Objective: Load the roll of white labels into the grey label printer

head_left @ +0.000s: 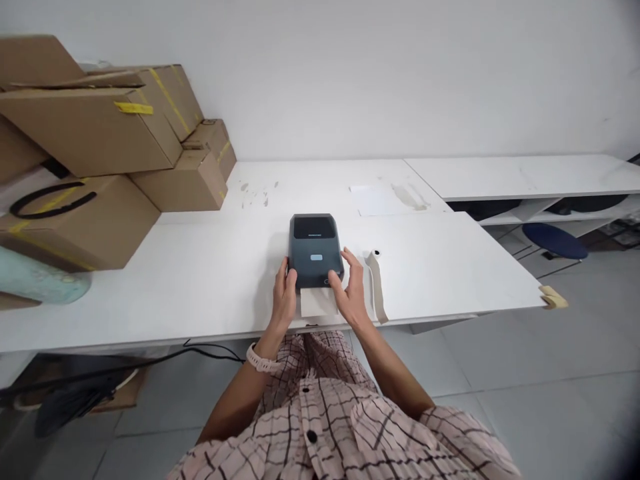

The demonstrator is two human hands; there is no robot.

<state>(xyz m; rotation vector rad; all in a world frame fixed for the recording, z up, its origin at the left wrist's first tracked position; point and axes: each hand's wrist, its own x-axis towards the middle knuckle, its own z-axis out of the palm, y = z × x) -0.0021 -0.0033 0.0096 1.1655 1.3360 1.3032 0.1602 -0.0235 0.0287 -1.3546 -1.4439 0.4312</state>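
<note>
A dark grey label printer point(315, 267) stands on the white table in front of me. It has a black glossy window at the back and a small light panel on top. Against its left side lies my left hand point(285, 297), thumb on the front corner. My right hand point(351, 287) grips the right side, its thumb over the front edge near a small round mark. A piece of pale paper point(319, 303) sticks out from the front, between both hands. To the right rests a small paper roll point(375, 263) with its strip hanging toward the table edge.
Cardboard boxes point(90, 130) with yellow tape are stacked at the left, with a teal patterned roll point(40, 277) in front. A white sheet point(371, 200) lies toward the back. Yellowish padding point(553, 297) covers the table's right corner. A blue stool point(555, 241) stands beyond it.
</note>
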